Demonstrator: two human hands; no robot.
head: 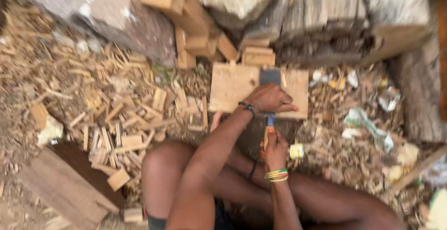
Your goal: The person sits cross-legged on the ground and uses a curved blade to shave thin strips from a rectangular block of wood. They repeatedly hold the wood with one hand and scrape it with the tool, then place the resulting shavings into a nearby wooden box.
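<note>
Left hand (270,98) presses flat on the board (233,88); right hand (275,150) fingers closed around the chisel (269,77) handle, best kept upright.

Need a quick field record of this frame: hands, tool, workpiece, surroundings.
view: head camera looking down; picture blurred by motion
left hand: pressed on the wooden board, over the tool's blade
right hand: wrapped around the tool's handle
tool: wide flat metal blade on the board, handle running back toward the person
board: flat, pale, square, lying on the ground
person: seated, knees either side of the arms; black band on the left wrist, coloured bands on the right
ground: wood chips and offcuts, plank at lower left, stacked blocks behind the board
</note>
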